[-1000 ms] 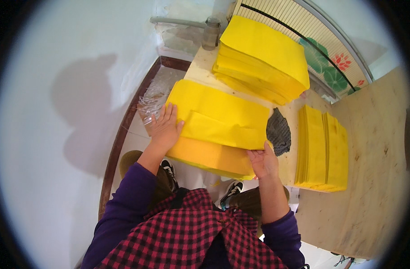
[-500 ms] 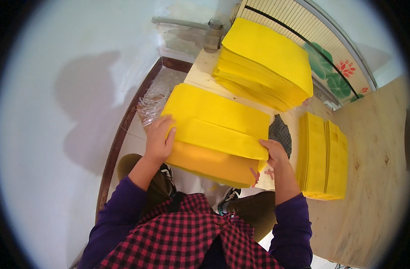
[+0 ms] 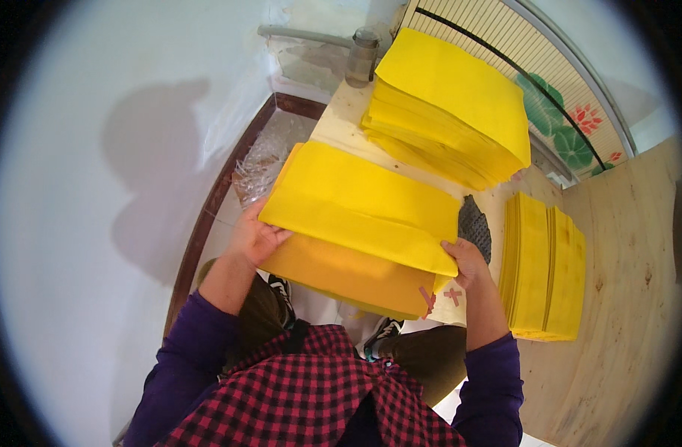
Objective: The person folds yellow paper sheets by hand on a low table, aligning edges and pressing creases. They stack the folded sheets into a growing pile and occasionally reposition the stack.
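Note:
A folded bright yellow fabric sheet lies across the near part of the wooden table, its kind of cloth looking thick like felt. Under it, a more orange-yellow layer sticks out toward me, past the table's near edge. At the sheet's lower left corner is my left hand, closed on the edge; some of its fingers are hidden by the cloth. My right hand pinches the sheet's right edge, thumb on top.
Behind stands a tall yellow stack of sheets, with a lidded jar beside it. Yellow folded bundles stand at right. A dark grey cloth lies near my right hand, red tape marks below. Clear plastic wrap is at left.
My left hand has slid from the top of the sheet down to its lower left corner. The top layer's left end now reaches lower. My right hand keeps its pinch.

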Demonstrator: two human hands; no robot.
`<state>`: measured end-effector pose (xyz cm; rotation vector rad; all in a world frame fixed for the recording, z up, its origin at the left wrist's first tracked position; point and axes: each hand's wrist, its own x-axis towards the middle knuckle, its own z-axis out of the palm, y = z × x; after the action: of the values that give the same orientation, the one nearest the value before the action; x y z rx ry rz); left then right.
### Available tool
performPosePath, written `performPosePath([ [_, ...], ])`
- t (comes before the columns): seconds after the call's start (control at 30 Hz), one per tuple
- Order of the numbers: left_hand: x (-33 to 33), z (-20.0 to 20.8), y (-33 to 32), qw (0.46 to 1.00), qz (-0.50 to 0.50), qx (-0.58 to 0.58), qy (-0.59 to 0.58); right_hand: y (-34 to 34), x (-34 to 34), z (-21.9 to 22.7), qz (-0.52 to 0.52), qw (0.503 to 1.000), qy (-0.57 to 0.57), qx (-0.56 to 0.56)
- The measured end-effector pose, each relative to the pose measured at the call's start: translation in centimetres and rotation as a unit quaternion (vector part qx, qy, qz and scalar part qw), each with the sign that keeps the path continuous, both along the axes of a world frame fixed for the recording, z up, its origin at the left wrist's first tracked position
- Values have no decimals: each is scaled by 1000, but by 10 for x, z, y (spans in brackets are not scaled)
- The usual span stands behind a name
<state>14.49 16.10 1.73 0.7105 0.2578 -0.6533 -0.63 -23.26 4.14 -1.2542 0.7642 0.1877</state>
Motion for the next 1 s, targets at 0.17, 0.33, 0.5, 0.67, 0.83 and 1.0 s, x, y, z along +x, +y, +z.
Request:
performPosePath([
  [0.17,60,-4,28,981,-162,107,-9,2,-1,1,18,996,10,-82],
  [0.33,108,-6,-1,931,-222,274,-95,-9,10,5,17,993,20,-119],
  [0.5,127,13,-42,910,-226,315,-145,-28,40,0,-7,990,15,-141],
  [0.67,131,26,-48,890,-222,354,-184,-40,53,9,-6,987,22,-160],
  [0.83,127,12,-33,894,-192,294,-280,-32,45,15,-7,976,-17,-218],
  [1.0,121,-7,-17,821,-146,402,-379,-23,25,-6,-17,952,-177,-248],
])
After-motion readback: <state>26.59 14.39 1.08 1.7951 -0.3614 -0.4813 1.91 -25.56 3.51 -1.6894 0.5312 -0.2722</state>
